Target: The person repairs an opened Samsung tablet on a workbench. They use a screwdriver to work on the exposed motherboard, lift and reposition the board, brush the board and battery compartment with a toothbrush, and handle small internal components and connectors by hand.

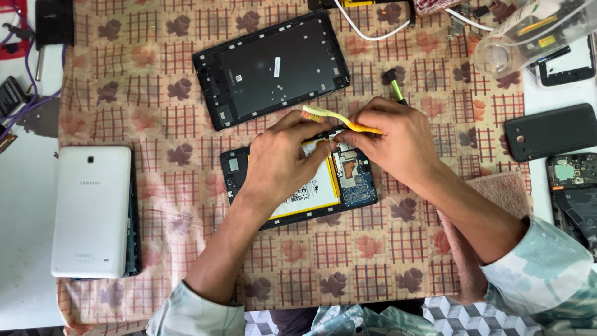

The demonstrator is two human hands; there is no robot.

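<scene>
Sleeves, forearms nearest camera. Left hand rests on opened tablet mid-bench, fingers pinching near board. Right hand grasps yellow toothbrush, bristles left, above tablet. Judged progress: back cover already off, lying beyond; internals exposed, cleaning apparently underway, reassembly left. Battery pale with yellow edge, small printed label. White tablet at left, face down.

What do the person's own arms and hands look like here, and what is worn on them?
Both hands, the left hand and the right hand, are bare: no gloves, and no rings or watch that can be seen. The forearms are uncovered. Pale sleeves with a soft grey-green mottled pattern are pushed up toward the elbows.
</scene>
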